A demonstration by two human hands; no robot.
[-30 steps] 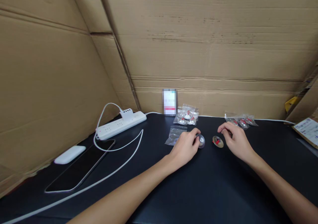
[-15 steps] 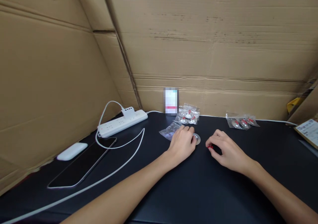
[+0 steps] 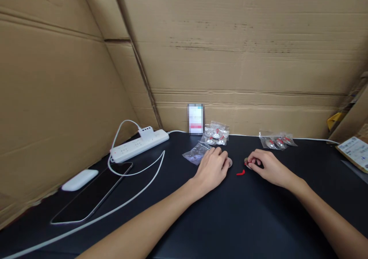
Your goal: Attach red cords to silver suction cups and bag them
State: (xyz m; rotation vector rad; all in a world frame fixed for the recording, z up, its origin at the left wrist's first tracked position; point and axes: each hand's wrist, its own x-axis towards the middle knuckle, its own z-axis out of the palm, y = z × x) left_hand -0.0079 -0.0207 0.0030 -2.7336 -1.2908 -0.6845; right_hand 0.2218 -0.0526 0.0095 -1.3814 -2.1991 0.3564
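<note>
My left hand [image 3: 212,168] rests on the table, its fingers curled over a round pale disc [image 3: 229,162] whose right rim shows past the fingertips. My right hand [image 3: 266,166] pinches the edge of another round metallic disc [image 3: 247,162], with a bit of red at its rim; the fingers cover much of it. Between the hands a small red plastic hook [image 3: 240,172] lies loose on the black table. An opened clear plastic bag [image 3: 196,153] lies against the far side of my left hand.
Behind are bagged silver discs with red hooks [image 3: 216,133], more bagged discs [image 3: 277,141] at right, and a blurred screen [image 3: 196,119]. Leftward lie a power strip [image 3: 140,146], a phone [image 3: 92,194], a white case [image 3: 79,180] and a white cable [image 3: 115,208]. A labelled packet [image 3: 355,151] is far right.
My right hand has let go of the red hook, which now lies on the table, and has moved slightly right onto a metallic disc. My left hand stays almost in place.
</note>
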